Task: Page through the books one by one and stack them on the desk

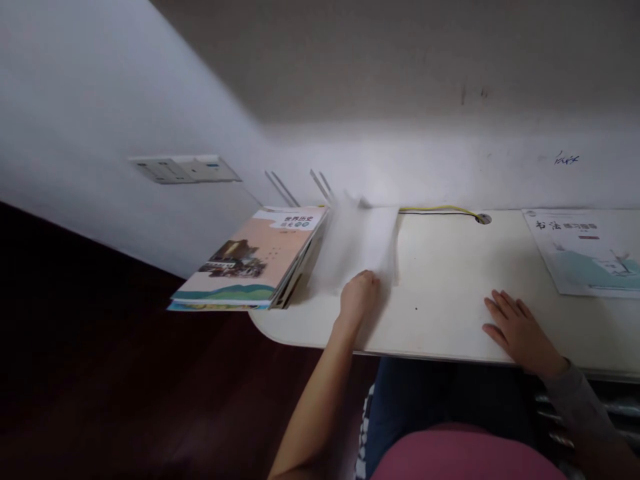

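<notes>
White booklet (357,243), perhaps, at left hand (359,298)

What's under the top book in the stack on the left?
Under the top book, more books are stacked; only their edges show, their covers hidden.

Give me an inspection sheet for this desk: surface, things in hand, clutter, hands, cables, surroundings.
Surface: pale desk, rounded left corner.
Job's things: white booklet, motion-blurred, beside a book stack overhanging the desk's left edge.
Clutter: printed booklet lying flat at far right.
Hands: left hand curled at the white booklet's lower edge, grip unclear; right hand flat on the desk, palm down.
Cables: yellow cable along the back edge to a grommet hole.
Surroundings: white wall, wall sockets, dark floor.
</notes>
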`<state>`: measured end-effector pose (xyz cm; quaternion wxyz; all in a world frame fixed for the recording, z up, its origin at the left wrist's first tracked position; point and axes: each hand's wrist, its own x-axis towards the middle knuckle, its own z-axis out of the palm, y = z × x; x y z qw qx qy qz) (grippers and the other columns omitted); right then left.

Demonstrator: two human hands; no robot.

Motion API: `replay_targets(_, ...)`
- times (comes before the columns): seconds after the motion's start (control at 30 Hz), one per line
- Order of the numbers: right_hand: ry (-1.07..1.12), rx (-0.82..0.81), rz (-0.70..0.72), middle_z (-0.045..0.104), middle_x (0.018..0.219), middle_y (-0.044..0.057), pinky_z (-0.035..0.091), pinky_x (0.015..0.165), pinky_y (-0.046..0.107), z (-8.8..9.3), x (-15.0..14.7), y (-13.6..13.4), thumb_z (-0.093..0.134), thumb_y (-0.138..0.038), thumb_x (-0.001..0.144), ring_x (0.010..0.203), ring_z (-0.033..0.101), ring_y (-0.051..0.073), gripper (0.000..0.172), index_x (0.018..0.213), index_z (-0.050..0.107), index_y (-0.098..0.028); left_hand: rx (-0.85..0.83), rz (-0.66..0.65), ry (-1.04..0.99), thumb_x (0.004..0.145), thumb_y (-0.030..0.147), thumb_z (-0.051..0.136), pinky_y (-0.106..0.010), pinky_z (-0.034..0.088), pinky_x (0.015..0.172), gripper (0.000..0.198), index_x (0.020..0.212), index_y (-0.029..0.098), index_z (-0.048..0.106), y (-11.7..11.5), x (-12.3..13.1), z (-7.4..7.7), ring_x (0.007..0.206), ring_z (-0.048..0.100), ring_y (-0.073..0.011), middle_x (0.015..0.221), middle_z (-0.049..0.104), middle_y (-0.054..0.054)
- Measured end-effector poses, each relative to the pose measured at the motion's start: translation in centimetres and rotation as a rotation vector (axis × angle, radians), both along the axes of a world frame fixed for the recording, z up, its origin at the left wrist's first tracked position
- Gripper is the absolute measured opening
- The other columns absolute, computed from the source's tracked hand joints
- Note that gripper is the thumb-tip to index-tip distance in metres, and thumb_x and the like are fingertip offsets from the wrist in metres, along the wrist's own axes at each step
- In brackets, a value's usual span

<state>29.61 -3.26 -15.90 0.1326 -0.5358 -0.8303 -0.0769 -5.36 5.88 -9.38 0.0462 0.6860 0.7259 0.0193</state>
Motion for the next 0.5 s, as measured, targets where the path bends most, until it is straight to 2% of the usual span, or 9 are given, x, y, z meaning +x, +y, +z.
replay_targets(0.1,-0.011,-0.019,0.012,0.049,0.138,0.020,0.040,0.100,0.052,0.3,0.1,0.3,0.038,-0.043,0.094,0.129,0.043,0.035,0.049,0.130,0.053,-0.013,-0.002,-0.005,-0.059,0.088,0.027,0.044,-0.028,0.046,0.077,0.028,0.085,0.017,0.069,0.2,-0.8,0.5,0.091,0.067,-0.0242,0.093,0.072,-0.012)
replay_targets(0.2,0.047,-0.061,0.062,0.052,0.135,0.019,0.041,0.101,0.051,1.0,-0.7,0.8,0.040,-0.043,0.094,0.128,0.045,0.034,0.049,0.131,0.052,-0.014,0.018,0.037,-0.109,0.087,0.025,0.044,-0.030,0.047,0.077,0.027,0.086,0.016,0.070,0.6,-1.2,1.5,0.091,0.067,-0.0259,0.092,0.072,-0.013)
replay_targets(0.3,0.263,-0.096,0.108,0.051,0.135,0.020,0.042,0.101,0.050,2.2,-4.0,1.2,0.042,-0.042,0.093,0.126,0.047,0.031,0.058,0.144,0.033,-0.015,0.094,0.097,-0.171,0.091,0.024,0.037,-0.032,0.049,0.075,0.031,0.100,0.015,0.064,0.4,0.6,3.0,0.090,0.068,-0.0253,0.093,0.072,-0.013)
replay_targets(0.37,0.469,-0.100,0.085,0.041,0.143,0.021,0.042,0.102,0.050,3.0,-7.6,1.5,0.048,-0.043,0.090,0.130,0.043,0.032,0.075,0.150,0.013,-0.016,0.178,0.047,-0.387,0.092,0.022,0.036,-0.030,0.051,0.072,0.029,0.111,0.015,0.056,-0.3,3.1,4.3,0.084,0.069,-0.0212,0.093,0.072,-0.011)
replay_targets(0.4,0.578,-0.120,0.061,0.034,0.148,0.021,0.042,0.103,0.050,3.5,-9.6,1.6,0.052,-0.043,0.088,0.133,0.039,0.031,0.083,0.151,0.004,-0.017,0.218,-0.025,-0.571,0.092,0.021,0.037,-0.029,0.052,0.070,0.028,0.115,0.016,0.052,-1.0,4.6,5.0,0.080,0.070,-0.0187,0.092,0.072,-0.009)
replay_targets(0.47,0.783,-0.112,0.013,0.028,0.151,0.020,0.041,0.104,0.049,4.2,-12.9,2.0,0.057,-0.044,0.085,0.136,0.035,0.030,0.091,0.150,-0.003,-0.019,0.268,-0.198,-0.940,0.091,0.021,0.040,-0.027,0.055,0.066,0.031,0.121,0.018,0.046,-2.9,7.5,6.8,0.072,0.070,-0.0153,0.093,0.072,-0.007)
replay_targets(0.5,0.871,-0.079,-0.011,0.026,0.151,0.020,0.040,0.104,0.048,4.5,-13.9,2.3,0.057,-0.043,0.086,0.136,0.035,0.029,0.090,0.150,-0.002,-0.019,0.285,-0.268,-1.094,0.091,0.024,0.042,-0.027,0.056,0.065,0.032,0.123,0.018,0.045,-4.1,8.5,7.8,0.072,0.070,-0.0149,0.093,0.072,-0.006)
